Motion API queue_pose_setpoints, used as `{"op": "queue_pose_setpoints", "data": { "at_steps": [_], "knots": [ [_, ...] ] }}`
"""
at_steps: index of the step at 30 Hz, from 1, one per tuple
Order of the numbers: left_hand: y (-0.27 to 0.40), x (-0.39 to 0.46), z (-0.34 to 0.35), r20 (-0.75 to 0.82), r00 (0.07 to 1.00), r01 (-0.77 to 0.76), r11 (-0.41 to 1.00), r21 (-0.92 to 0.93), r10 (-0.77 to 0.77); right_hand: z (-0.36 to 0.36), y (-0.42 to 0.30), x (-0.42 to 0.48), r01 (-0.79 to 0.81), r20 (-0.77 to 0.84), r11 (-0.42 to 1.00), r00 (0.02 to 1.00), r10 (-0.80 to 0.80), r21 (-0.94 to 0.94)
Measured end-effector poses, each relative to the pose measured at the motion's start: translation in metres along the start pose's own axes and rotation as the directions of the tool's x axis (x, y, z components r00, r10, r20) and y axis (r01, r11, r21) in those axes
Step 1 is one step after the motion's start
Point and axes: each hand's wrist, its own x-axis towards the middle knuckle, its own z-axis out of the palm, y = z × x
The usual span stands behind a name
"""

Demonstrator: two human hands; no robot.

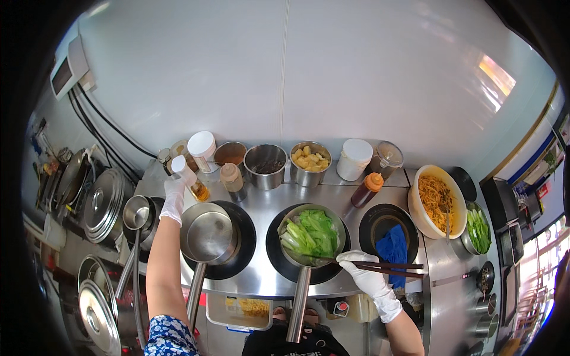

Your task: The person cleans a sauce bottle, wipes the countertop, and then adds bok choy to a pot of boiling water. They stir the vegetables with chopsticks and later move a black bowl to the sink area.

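Note:
My left hand (174, 191), in a thin white glove, is at a squeeze bottle (183, 168) with a white upper part, at the left of the steel counter; whether its fingers close on it is unclear. A bottle of amber oil (200, 191) stands just beside it. My right hand (363, 272), gloved too, grips dark chopsticks (392, 268). Their tips reach into a long-handled steel saucepan (298, 262) of green leafy vegetables (311, 232) on the middle burner plate. To its left, another steel saucepan (208, 233) with a long handle sits on a black burner plate.
Along the wall stand steel pots, one with yellow chunks (309, 159), white tubs (355, 155) and sauce bottles (368, 189). A blue cloth (392, 247) lies on the right burner plate. Farther right are a bowl of shredded food (435, 204) and a bowl of greens (478, 231). Lidded pots (107, 207) stand left.

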Motion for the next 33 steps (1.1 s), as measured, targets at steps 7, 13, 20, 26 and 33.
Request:
{"op": "queue_pose_setpoints", "data": {
  "at_steps": [7,13,20,26,33],
  "knots": [
    [0.080,-0.156,-0.038,-0.215,0.914,-0.355,0.935,-0.016,0.344,-0.028,0.007,-0.006,0.130,0.006,0.992,0.992,-0.130,-0.006],
    [0.058,-0.349,-0.054,0.326,0.898,-0.245,0.952,-0.186,0.295,-0.065,-0.002,-0.001,0.113,-0.162,0.969,0.984,-0.078,0.219],
    [-0.037,-0.443,-0.055,0.282,0.952,0.183,0.959,-0.218,-0.117,-0.033,0.079,0.035,-0.037,-0.044,0.891,0.997,0.063,0.452],
    [-0.071,-0.483,-0.042,0.346,0.878,0.441,0.839,-0.319,-0.331,-0.032,0.062,0.029,-0.132,0.164,0.867,0.985,0.058,0.480],
    [-0.067,-0.488,-0.026,0.396,0.852,0.477,0.819,-0.320,-0.342,-0.020,0.036,0.021,0.200,0.238,0.968,0.943,-0.232,0.153]
  ]
}}
